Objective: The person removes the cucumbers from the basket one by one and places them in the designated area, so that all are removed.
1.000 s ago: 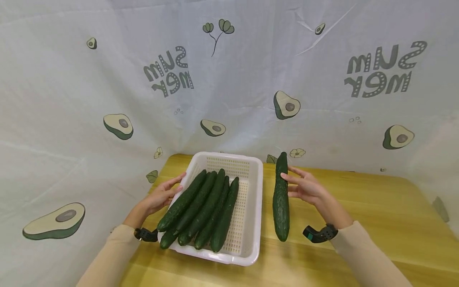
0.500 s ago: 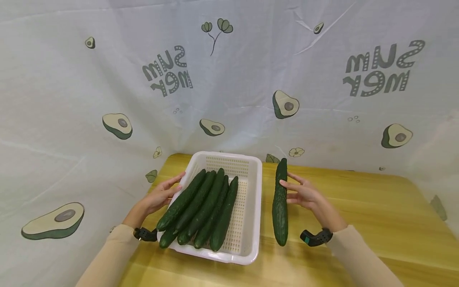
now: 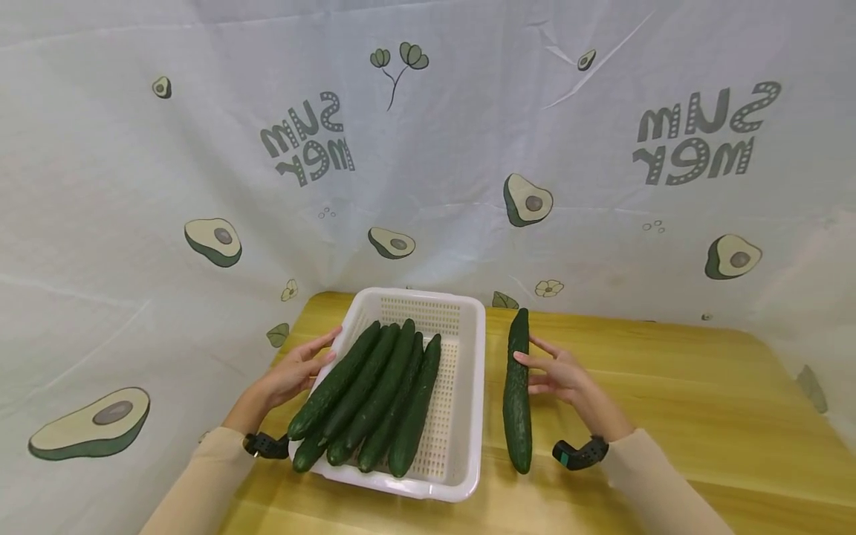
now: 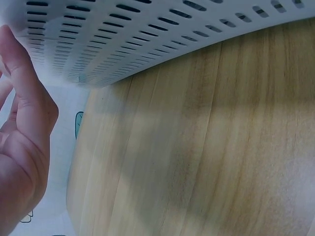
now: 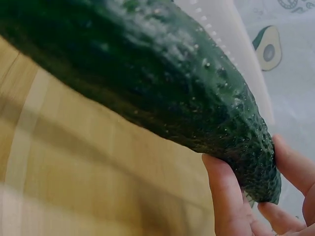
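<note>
My right hand (image 3: 560, 373) pinches a long dark green cucumber (image 3: 517, 405) between thumb and fingers near its far end. The cucumber points away from me, just right of the basket. In the right wrist view, the bumpy cucumber (image 5: 162, 83) fills the upper part, with fingertips (image 5: 221, 169) against its narrow end. A white slotted plastic basket (image 3: 471, 394) stands on the table with several cucumbers (image 3: 381, 390) side by side in its left half, their near ends over the front rim. My left hand (image 3: 297, 371) touches the basket's left side with extended fingers; its thumb (image 4: 19, 59) shows in the left wrist view.
The wooden table (image 3: 669, 394) reaches out to the right of the basket. A white curtain (image 3: 428, 148) printed with avocados and lettering hangs behind and along the left side. Black bands (image 3: 582, 453) sit on both wrists.
My right hand and its cucumber have come lower and slightly toward me. My left hand stays at the basket, and the cucumbers inside lie as before. The whole view shifts slightly.
</note>
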Motion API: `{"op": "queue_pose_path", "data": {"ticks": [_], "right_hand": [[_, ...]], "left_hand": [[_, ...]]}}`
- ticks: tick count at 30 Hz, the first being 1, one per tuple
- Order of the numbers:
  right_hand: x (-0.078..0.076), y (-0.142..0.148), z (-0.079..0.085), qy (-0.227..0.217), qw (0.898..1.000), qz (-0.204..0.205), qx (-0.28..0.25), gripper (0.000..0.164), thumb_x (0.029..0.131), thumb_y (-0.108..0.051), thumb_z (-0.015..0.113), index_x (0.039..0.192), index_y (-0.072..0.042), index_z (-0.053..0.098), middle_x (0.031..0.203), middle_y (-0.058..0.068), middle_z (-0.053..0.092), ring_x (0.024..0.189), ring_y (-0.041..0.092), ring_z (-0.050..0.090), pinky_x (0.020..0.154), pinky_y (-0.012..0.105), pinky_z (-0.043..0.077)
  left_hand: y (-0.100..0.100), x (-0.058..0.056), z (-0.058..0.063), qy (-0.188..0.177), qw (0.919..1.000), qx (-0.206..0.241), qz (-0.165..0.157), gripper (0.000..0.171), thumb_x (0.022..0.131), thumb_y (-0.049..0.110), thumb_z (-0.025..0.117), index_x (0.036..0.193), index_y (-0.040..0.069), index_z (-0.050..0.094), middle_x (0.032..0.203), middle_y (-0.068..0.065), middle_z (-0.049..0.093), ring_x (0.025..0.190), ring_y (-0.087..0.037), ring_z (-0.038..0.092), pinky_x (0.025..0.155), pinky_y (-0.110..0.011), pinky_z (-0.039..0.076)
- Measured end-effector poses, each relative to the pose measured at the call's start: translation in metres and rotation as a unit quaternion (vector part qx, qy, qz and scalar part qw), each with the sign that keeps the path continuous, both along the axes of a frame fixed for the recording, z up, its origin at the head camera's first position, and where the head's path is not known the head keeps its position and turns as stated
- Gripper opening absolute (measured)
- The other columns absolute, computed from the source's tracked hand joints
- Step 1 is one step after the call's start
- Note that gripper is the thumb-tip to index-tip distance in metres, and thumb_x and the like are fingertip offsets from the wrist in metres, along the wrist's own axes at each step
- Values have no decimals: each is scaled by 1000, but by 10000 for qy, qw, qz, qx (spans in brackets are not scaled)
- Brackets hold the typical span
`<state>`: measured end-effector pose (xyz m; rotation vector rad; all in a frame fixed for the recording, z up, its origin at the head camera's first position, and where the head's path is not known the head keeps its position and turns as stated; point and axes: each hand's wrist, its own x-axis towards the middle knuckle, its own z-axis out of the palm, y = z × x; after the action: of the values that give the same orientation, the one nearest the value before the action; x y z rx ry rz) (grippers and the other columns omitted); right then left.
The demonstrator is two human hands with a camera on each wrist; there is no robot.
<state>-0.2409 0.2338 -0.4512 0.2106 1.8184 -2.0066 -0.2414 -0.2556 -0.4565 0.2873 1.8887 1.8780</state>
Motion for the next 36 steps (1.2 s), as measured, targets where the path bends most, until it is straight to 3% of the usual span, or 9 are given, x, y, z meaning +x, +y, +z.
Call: {"op": "queue_pose_path", "data": {"ticks": [3, 6, 23, 36], "right_hand": [[-2, -1, -6, -16, 10000, -15, 95, 86, 96, -16, 69, 161, -11, 13, 101, 4, 66, 79, 24, 72, 63, 34, 60], [-4, -2, -10, -74, 9998, -107, 132, 87, 95, -17, 70, 161, -12, 14, 95, 2, 67, 76, 24, 71, 63, 34, 60], [-3, -7, -24, 3, 9986, -218, 479, 91, 92, -14, 74, 161, -13, 16, 88, 9, 70, 73, 28, 71, 58, 38, 60], [0, -5, -26, -119, 9993, -79, 345, 92, 90, -9, 75, 161, -11, 16, 100, 12, 67, 81, 31, 71, 65, 41, 60]], "left_hand": [[0, 1, 0, 6, 10000, 30, 4, 62, 108, 18, 47, 162, 21, 17, 163, -12, 12, 94, -13, 65, 74, -28, 58], [0, 1, 0, 7, 10000, 86, 7, 62, 108, 17, 47, 162, 21, 17, 163, -12, 11, 95, -13, 65, 75, -28, 58], [0, 2, 1, -51, 9999, 95, -8, 62, 108, 17, 46, 162, 22, 16, 163, -13, 13, 96, -15, 64, 75, -29, 58], [0, 1, 0, -55, 9999, 121, 15, 62, 108, 17, 47, 162, 23, 17, 161, -13, 16, 96, -15, 64, 76, -29, 58]]}}
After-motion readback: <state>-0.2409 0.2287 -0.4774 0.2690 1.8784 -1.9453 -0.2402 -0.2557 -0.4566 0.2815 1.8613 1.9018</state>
